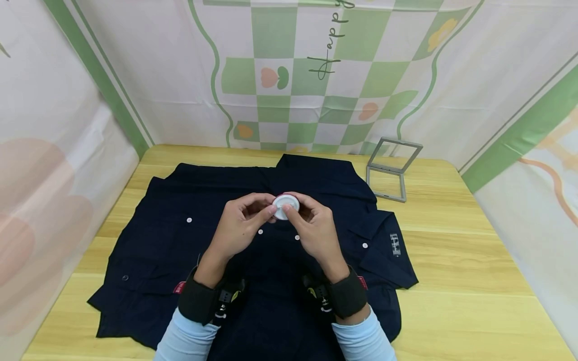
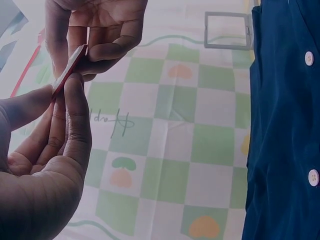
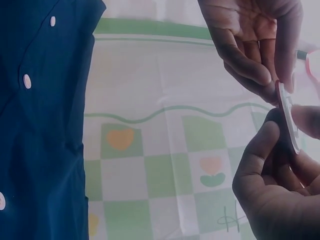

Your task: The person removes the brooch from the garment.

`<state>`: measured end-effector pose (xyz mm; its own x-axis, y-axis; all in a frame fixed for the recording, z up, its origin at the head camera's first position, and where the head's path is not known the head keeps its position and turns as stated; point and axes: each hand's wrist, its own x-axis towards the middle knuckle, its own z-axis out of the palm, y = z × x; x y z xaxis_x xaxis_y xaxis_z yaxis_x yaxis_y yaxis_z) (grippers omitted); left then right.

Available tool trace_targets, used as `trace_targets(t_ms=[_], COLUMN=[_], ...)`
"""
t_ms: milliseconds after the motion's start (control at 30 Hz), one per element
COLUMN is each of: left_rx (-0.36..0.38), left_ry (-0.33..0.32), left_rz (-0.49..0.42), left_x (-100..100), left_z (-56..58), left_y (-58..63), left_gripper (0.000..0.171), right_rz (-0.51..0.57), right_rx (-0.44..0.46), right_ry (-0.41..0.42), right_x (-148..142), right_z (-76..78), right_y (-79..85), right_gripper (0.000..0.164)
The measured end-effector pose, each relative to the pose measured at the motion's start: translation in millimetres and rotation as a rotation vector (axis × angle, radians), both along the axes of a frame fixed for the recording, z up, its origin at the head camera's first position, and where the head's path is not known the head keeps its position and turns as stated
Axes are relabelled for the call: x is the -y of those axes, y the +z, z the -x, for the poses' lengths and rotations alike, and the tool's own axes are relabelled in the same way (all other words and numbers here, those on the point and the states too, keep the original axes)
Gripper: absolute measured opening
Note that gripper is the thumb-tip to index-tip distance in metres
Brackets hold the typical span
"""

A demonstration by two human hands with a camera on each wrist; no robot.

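Both hands hold a round badge (image 1: 281,201) up over a dark navy shirt (image 1: 180,260). Its white back faces me, and red shows along its far edge. The left hand (image 1: 241,220) pinches the badge's left edge between thumb and fingers. My right hand (image 1: 316,228) grips it from the other side, its thumb pressed on the white face. Seen edge-on in the left wrist view, the badge (image 2: 69,72) is thin, white on one side and red on the other. The shirt lies spread on the table with several white buttons and small red tags.
A grey hinged frame (image 1: 389,169) with clear panes stands half unfolded at the back right of the wooden table (image 1: 460,260). A patterned green and white cloth (image 1: 311,75) hangs behind the table, with pale cloth along both sides.
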<state>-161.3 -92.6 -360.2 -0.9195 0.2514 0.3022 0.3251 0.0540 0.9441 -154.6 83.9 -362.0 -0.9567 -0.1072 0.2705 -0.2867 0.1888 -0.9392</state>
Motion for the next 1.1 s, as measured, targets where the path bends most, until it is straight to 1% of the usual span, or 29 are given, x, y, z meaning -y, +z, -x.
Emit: trace_targets(t_ms=[267,500,633,700,933,1100], left_rx=[0.019,0.037,0.042,0.032,-0.031,-0.099], left_ry=[0.004,0.008,0.025,0.034,0.053,0.085], left_rz=[-0.014,-0.018,0.009,0.028,0.069,0.104], left_x=[-1,-2,-4,-3,-1,0], left_z=[-1.4,-2.6,-6.8,-10.4,-23.7,-33.8], left_y=[-1.0,-1.8,-2.6,-3.2,-11.4,-13.4], left_gripper=[0.018,0.019,0.02,0.02,0.017,0.016], right_rz=[0.008,0.0,-0.008,-0.018,-0.057,-0.093], right_rx=[0.011,0.016,0.024,0.018,-0.008,-0.032], right_ry=[0.018,0.014,0.014,0.024,0.093,0.107], right_x=[-1,-2,-3,-4,-6,-7], right_z=[-1.1,-0.6,-2.6,-4.4,-13.9,-22.2], right_y=[0.0,-1.6,-3.1,-4.2,-11.0,-13.7], right_gripper=[0.028,0.027,0.027,0.028,0.026,0.025])
